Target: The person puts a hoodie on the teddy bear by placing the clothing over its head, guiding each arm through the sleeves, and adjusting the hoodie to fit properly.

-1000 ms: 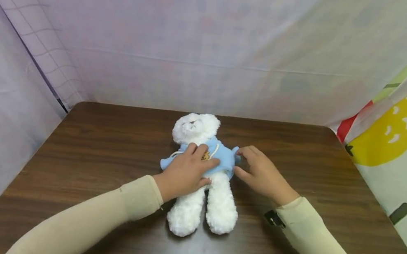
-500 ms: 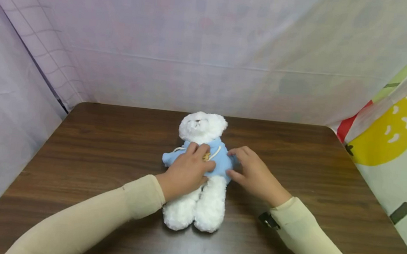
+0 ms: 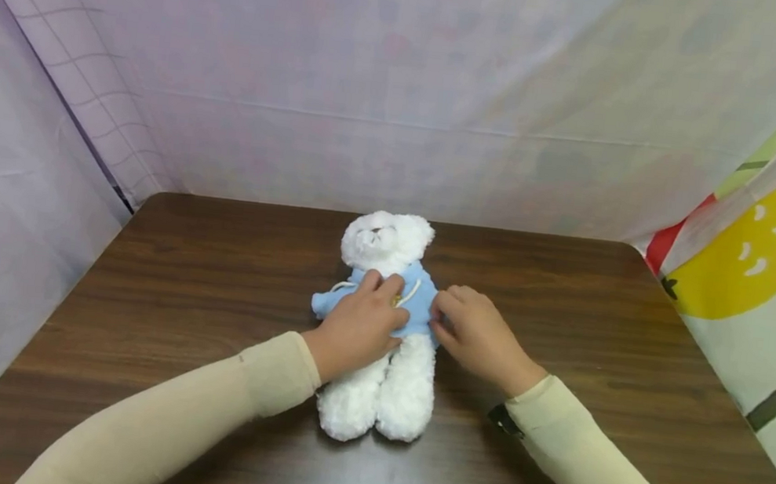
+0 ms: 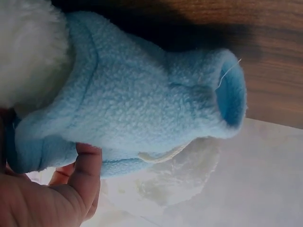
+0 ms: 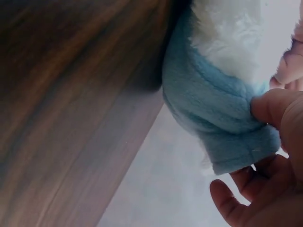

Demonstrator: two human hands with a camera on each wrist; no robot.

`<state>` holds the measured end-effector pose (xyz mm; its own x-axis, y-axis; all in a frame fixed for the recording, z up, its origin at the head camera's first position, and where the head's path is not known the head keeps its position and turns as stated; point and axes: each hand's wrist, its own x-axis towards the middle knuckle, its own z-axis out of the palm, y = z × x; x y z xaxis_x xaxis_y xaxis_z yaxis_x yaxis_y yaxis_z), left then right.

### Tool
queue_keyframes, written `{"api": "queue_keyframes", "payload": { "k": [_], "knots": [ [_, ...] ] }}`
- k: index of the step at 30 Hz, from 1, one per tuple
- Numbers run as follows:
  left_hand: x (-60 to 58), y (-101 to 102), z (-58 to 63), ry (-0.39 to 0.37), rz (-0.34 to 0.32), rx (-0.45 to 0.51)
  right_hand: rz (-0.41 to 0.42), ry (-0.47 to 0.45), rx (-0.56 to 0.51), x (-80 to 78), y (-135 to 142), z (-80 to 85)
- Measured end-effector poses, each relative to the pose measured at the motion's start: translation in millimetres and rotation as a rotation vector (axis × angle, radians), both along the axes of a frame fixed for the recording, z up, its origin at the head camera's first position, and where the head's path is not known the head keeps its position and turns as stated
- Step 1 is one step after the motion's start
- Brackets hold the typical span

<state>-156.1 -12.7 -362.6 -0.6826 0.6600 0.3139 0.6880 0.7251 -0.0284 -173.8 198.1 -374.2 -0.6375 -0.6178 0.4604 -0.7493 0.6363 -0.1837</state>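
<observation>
A white plush bear (image 3: 408,390) in a light blue fleece hoodie (image 3: 417,300) lies on its back on the table, its head toward the far edge. My left hand (image 3: 358,322) lies over the hoodie's front with bent fingers, gripping the cloth near the hem. The left wrist view shows a fingertip (image 4: 88,153) against the fleece, beside an empty-looking cuff (image 4: 232,94). On the bear's other side, my right hand (image 3: 478,334) pinches the hoodie's sleeve (image 5: 232,146), thumb on top and fingers by the cuff. Part of the chest print is hidden.
The brown wood-grain table (image 3: 216,255) has rounded far corners. A pale curtain (image 3: 403,102) hangs behind it. At the right hangs a cloth with a yellow fruit print (image 3: 748,256). A dark strap (image 3: 506,420) shows at my right wrist.
The bear has turned slightly, its head and legs shifting. My right hand has moved left and its fingers have closed on the sleeve. My left hand stays on the hoodie's front.
</observation>
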Motion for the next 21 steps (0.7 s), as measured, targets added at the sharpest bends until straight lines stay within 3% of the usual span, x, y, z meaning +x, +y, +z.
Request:
{"api": "queue_keyframes", "payload": {
  "k": [6, 12, 16, 21],
  "knots": [
    [0.8, 3.9, 2.8, -0.005, 0.011, -0.030, -0.019, 0.140, 0.093, 3.4, -4.1, -1.1],
    [1.4, 3.8, 3.3, 0.003, 0.026, -0.058, -0.107, 0.272, 0.162, 9.8, -0.9, 2.8],
    [1.3, 2.0, 1.6, 0.021, 0.028, -0.062, -0.110, 0.245, 0.189, 11.9, -0.1, 2.7],
    [0.4, 1.8, -0.1, 0.041, 0.023, -0.063, -0.056, 0.182, 0.165, 10.6, -4.8, -2.6]
  ]
}}
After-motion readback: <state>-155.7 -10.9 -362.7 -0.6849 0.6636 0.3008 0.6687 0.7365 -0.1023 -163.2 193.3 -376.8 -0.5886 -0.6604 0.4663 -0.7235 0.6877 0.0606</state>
